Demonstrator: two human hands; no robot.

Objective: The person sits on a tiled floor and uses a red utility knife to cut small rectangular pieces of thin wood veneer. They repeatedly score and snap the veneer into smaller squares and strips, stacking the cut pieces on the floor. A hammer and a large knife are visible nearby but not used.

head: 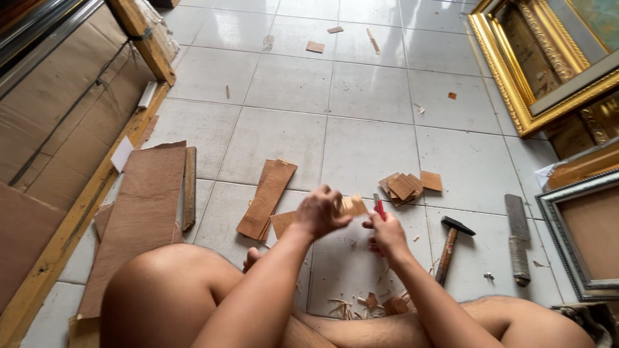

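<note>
Left hand [320, 211] has its fingers curled tight on a small thin square of pale brown wood [352, 205], held above the white tiled floor [290, 84]. Right hand [385, 233], just beside it, is clenched around a red-handled cutter [379, 207] touching that piece. Shavings [361, 306] lie below between the legs. Right of the hands: one wooden-handled hammer [451, 248], one cord-wrapped flat blade [518, 238]. Ahead, a small stack of cut squares [406, 187]; left, long plywood strips [267, 196].
</note>
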